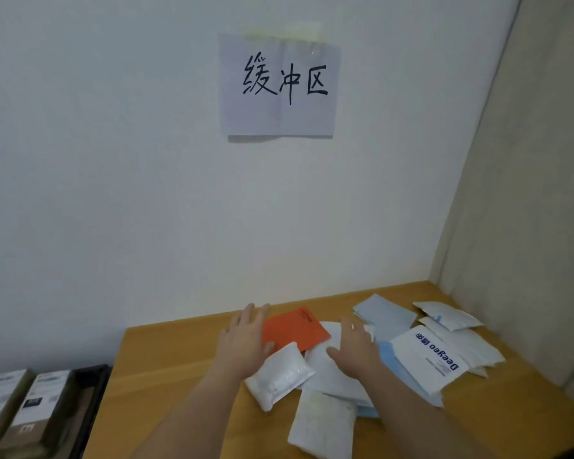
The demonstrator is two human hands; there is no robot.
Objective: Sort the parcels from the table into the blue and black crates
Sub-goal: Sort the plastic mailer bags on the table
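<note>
Several flat parcels lie in a heap on the wooden table. An orange parcel sits at the back, a padded white pouch in front of it, and a white parcel with blue lettering to the right. My left hand is stretched out flat, its fingers straight, over the left edge of the orange parcel. My right hand is spread flat over a white parcel in the middle of the heap. Neither hand grips anything.
A black crate stands low at the left of the table, with brown boxes in it. A paper sign hangs on the white wall behind. A beige wall closes the right side. More pale blue and white parcels lie at the back right.
</note>
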